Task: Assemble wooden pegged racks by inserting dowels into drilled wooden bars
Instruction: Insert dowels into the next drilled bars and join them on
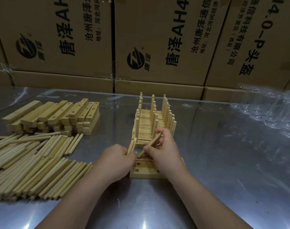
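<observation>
Dowel [151,143]: one wooden rod, tilted, at the centre of the frame, its lower end touching a hole at the left end of a drilled bar.
Right hand [164,151]: mine, fingers and thumb curled round the dowel, gripping its upper half.
Drilled bars [143,171]: a few flat bars lying side by side on the table, just below centre and partly under my hands; round holes show at their left ends, and one more by my right wrist.
Left hand [117,160]: mine, just left of the bars, fingers closed round a small bundle of spare dowels [131,146] that point up and away from me.
Finished racks [150,124]: bars packed close together just beyond my hands, with three rows of pegs standing upright.
Loose dowels [33,162]: a wide heap lying flat at the lower left.
Stacked bars [58,116]: a pile of drilled bars at the middle left, just beyond the heap.
Table [223,179]: shiny grey metal, reflecting light.
Plastic wrap [265,109]: clear and crumpled, at the right edge.
Cardboard boxes [157,38]: brown, printed with black characters, stacked across the whole top of the frame, behind the table.
</observation>
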